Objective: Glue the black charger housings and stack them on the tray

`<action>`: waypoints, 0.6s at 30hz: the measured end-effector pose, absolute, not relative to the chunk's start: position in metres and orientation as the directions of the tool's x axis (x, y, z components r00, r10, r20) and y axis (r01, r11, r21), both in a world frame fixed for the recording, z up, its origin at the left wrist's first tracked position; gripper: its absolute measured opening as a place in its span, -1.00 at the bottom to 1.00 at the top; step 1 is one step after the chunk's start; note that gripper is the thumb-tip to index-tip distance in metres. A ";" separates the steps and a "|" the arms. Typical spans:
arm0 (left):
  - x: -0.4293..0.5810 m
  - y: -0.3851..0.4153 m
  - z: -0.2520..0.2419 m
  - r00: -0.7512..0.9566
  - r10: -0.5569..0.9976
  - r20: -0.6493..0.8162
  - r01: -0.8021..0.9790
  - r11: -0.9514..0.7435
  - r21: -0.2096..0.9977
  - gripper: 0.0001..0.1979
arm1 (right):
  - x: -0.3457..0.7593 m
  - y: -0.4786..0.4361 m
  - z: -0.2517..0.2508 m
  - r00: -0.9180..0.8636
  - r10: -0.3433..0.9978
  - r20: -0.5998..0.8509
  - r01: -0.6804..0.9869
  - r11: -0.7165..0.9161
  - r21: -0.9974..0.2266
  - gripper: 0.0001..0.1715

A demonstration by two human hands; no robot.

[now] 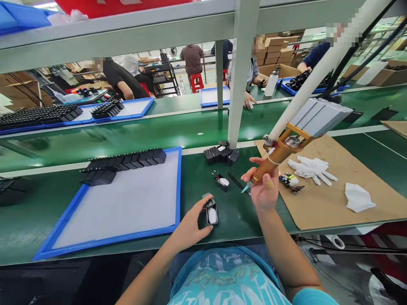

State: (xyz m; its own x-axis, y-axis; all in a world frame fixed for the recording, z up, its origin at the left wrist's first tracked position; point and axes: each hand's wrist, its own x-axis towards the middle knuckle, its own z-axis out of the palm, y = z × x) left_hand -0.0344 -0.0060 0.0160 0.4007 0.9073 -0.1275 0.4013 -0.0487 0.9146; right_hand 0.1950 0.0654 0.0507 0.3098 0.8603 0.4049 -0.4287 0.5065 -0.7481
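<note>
My left hand [190, 222] grips a small open black charger housing [212, 215] on the green bench, fingers at its far end and thumb at its near end. White material shows inside it. My right hand [267, 192] is wrapped round a gold-coloured glue gun [276, 156], held tilted. Its pale blue nozzle [245, 189] points down and left, apart from the housing. Another open housing [222, 181] with white filling and red wires lies farther back, beside a slim black tool [235, 182]. A few black housings [221, 153] are piled behind them.
A blue-rimmed tray [179, 182] on the left holds rows of black adapters [127, 163]. On the right, cardboard [318, 207] carries a circuit board [291, 181], a white glove [313, 169] and white cloth [359, 198]. A post [237, 84] rises behind. Co-workers sit beyond the green conveyor [159, 131].
</note>
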 end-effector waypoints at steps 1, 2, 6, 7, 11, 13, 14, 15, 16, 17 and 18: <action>-0.031 -0.008 0.013 0.370 0.922 -0.113 0.410 -0.053 0.911 -0.19 | 0.194 0.065 0.051 0.306 0.862 0.404 -0.435 0.504 -0.746 -0.64; -0.028 -0.011 0.010 0.331 0.939 -0.097 0.426 -0.057 0.903 -0.17 | 0.192 0.065 0.051 0.302 0.864 0.402 -0.445 0.501 -0.742 -0.65; -0.014 -0.016 -0.001 0.179 0.984 -0.024 0.493 -0.069 0.867 -0.22 | 0.180 0.058 0.058 0.276 0.880 0.388 -0.518 0.476 -0.711 -0.69; -0.013 -0.017 -0.002 0.169 0.986 -0.017 0.482 -0.067 0.874 -0.26 | 0.175 0.055 0.061 0.261 0.885 0.386 -0.542 0.465 -0.700 -0.69; -0.018 -0.019 -0.005 0.211 0.977 -0.036 0.308 -0.032 0.951 -0.36 | 0.152 0.048 0.072 0.177 0.896 0.407 -0.626 0.421 -0.657 -0.66; -0.021 -0.020 -0.009 0.201 0.979 -0.035 0.262 -0.019 0.965 -0.43 | 0.142 0.046 0.075 0.135 0.900 0.414 -0.661 0.393 -0.639 -0.64; -0.022 -0.020 -0.011 0.177 0.984 -0.024 0.273 -0.025 0.962 -0.49 | 0.138 0.045 0.076 0.115 0.903 0.414 -0.678 0.376 -0.632 -0.62; -0.022 -0.021 -0.012 0.146 0.989 -0.011 0.308 -0.035 0.951 -0.55 | 0.134 0.044 0.076 0.099 0.906 0.411 -0.692 0.359 -0.626 -0.60; -0.021 -0.022 -0.014 0.113 0.994 0.001 0.359 -0.042 0.932 -0.61 | 0.131 0.044 0.077 0.084 0.911 0.404 -0.704 0.341 -0.622 -0.57; -0.021 -0.022 -0.015 0.084 0.996 0.013 0.419 -0.047 0.907 -0.66 | 0.129 0.043 0.078 0.072 0.915 0.398 -0.713 0.326 -0.621 -0.55; -0.020 -0.023 -0.015 0.060 0.998 0.025 0.480 -0.051 0.876 -0.69 | 0.127 0.043 0.079 0.064 0.918 0.391 -0.719 0.314 -0.620 -0.53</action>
State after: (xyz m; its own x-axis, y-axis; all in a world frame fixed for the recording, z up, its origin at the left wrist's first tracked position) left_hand -0.0204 -0.0226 -0.0147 0.0601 0.9979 0.0255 0.4801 -0.0512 0.8757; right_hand 0.1274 0.0425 0.0785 0.0639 0.9181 0.3912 -0.7191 0.3142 -0.6199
